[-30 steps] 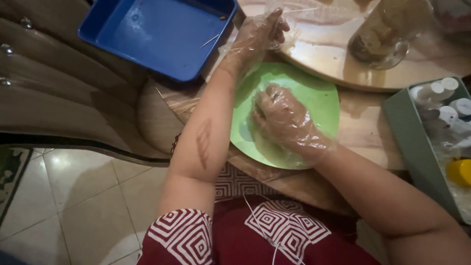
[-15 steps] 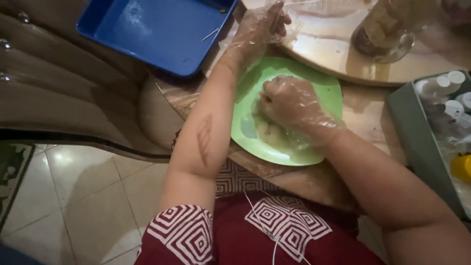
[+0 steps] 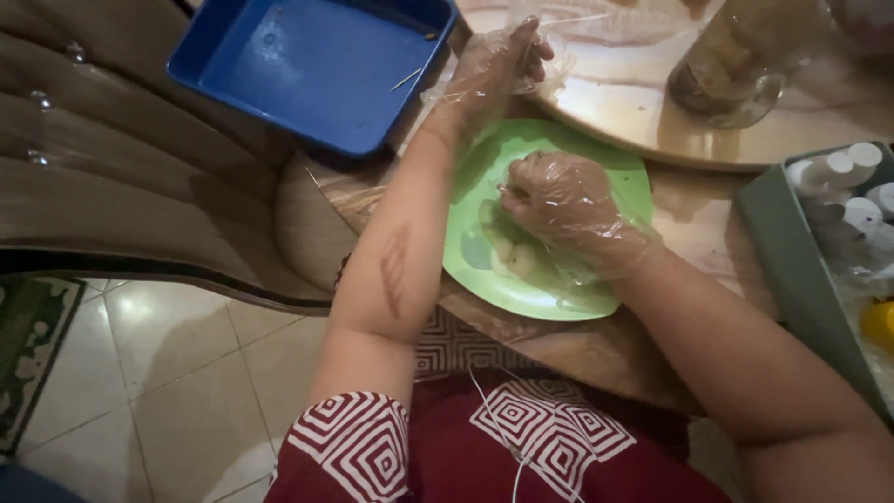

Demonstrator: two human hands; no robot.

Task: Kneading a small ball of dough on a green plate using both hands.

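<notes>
Right hand (image 3: 568, 210) over green plate (image 3: 633, 182), pale pieces unclear

The right hand (image 3: 568, 210), in a clear plastic glove, presses pale dough pieces (image 3: 510, 253) on a green plate (image 3: 624, 177) on the counter (image 3: 708, 224). The gloved left hand (image 3: 494, 65) reaches past the plate's far rim, beside a blue tray (image 3: 307, 65). A green box (image 3: 792, 261) of white-capped bottles stands at the right.
</notes>
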